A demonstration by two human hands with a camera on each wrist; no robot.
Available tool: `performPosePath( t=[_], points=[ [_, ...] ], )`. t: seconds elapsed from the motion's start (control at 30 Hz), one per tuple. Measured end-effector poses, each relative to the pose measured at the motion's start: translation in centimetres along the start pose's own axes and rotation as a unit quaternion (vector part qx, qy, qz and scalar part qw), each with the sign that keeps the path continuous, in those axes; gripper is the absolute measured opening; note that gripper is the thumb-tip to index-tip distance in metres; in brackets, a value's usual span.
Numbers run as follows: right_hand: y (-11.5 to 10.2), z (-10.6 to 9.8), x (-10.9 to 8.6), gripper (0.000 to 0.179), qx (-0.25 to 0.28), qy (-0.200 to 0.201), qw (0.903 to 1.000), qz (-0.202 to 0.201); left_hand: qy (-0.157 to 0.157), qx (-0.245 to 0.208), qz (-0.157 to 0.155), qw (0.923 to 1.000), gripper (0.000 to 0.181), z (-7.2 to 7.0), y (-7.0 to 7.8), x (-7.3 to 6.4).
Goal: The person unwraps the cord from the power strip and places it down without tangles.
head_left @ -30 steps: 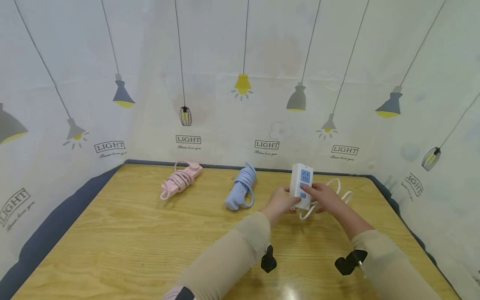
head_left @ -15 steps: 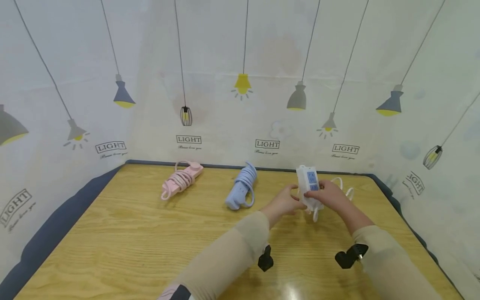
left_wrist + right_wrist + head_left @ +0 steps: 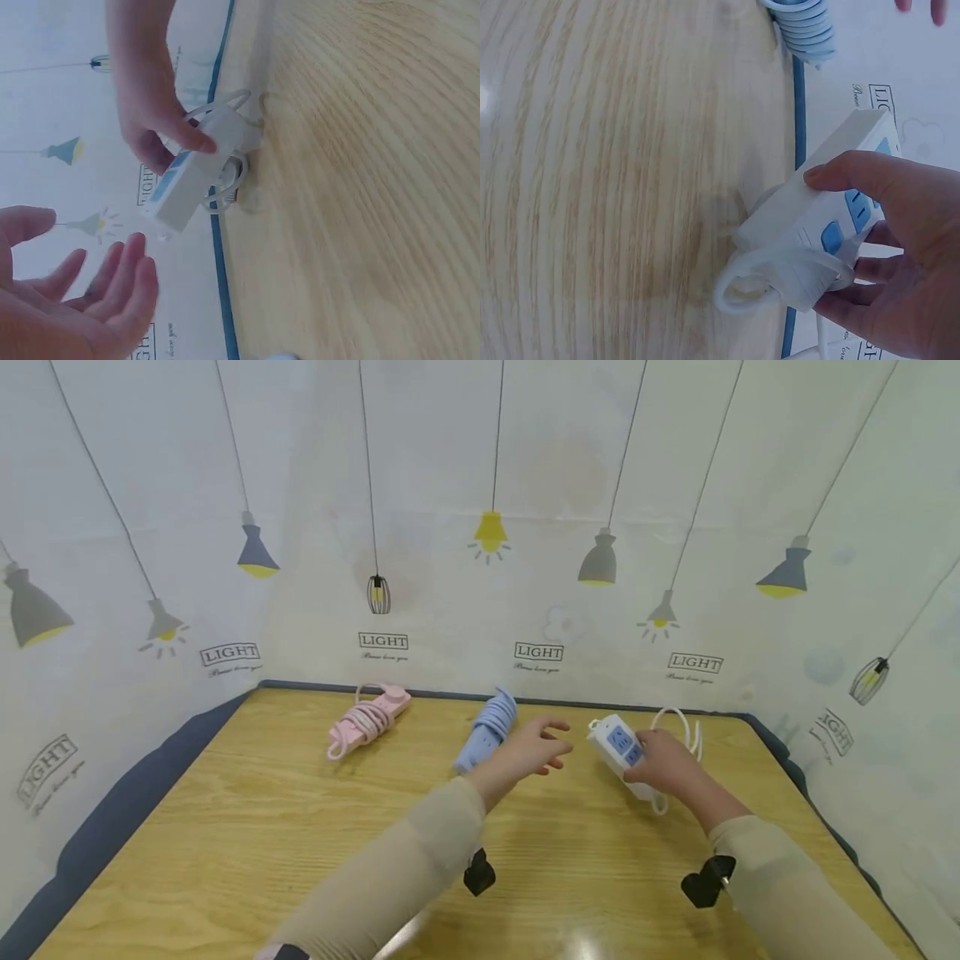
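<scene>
My right hand (image 3: 665, 762) grips a white power strip (image 3: 617, 745) with blue sockets, thumb on one long side and fingers round the other. In the right wrist view the strip (image 3: 802, 202) is tilted, its white cord (image 3: 742, 281) looping at the near end. Loops of the cord (image 3: 678, 720) also show behind the hand in the head view. My left hand (image 3: 528, 749) is apart from the strip, fingers spread and slightly bent, holding nothing. It covers part of a blue power strip (image 3: 476, 745) wrapped in its own cord. The left wrist view shows the left hand (image 3: 90, 300) below the white strip.
A pink power strip (image 3: 367, 720) with its cord wound round it lies at the back left of the wooden table (image 3: 247, 827). Behind the table's dark blue rear edge stands a pale curtain (image 3: 442, 460) printed with lamps.
My left hand has let go of the white power strip and moved left, in front of the blue one. The right hand keeps its grip, and the strip has turned and tilted leftward.
</scene>
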State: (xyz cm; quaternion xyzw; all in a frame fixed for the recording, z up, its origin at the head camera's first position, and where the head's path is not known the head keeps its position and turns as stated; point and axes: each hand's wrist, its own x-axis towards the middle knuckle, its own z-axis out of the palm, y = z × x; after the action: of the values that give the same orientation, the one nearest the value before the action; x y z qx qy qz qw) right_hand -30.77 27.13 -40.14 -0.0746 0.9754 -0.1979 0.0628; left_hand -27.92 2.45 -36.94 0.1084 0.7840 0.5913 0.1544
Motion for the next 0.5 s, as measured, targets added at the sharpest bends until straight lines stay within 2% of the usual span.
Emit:
performPosePath(
  t=[0.13,0.33,0.5],
  points=[
    [0.7,0.3,0.2,0.081,0.013,0.002,0.9999,-0.003,0.001,0.025,-0.006,0.9997,0.040,-1.3,0.1,-1.2],
    [0.8,0.9,0.9,0.083,0.031,0.012,0.9994,0.004,0.003,0.035,0.008,0.9994,0.040,-2.6,0.2,-2.3],
    [1.0,1.9,1.2,0.079,-0.027,-0.003,0.9996,0.000,-0.013,0.045,0.019,0.9987,0.038,-3.0,0.1,-3.4]
  ],
)
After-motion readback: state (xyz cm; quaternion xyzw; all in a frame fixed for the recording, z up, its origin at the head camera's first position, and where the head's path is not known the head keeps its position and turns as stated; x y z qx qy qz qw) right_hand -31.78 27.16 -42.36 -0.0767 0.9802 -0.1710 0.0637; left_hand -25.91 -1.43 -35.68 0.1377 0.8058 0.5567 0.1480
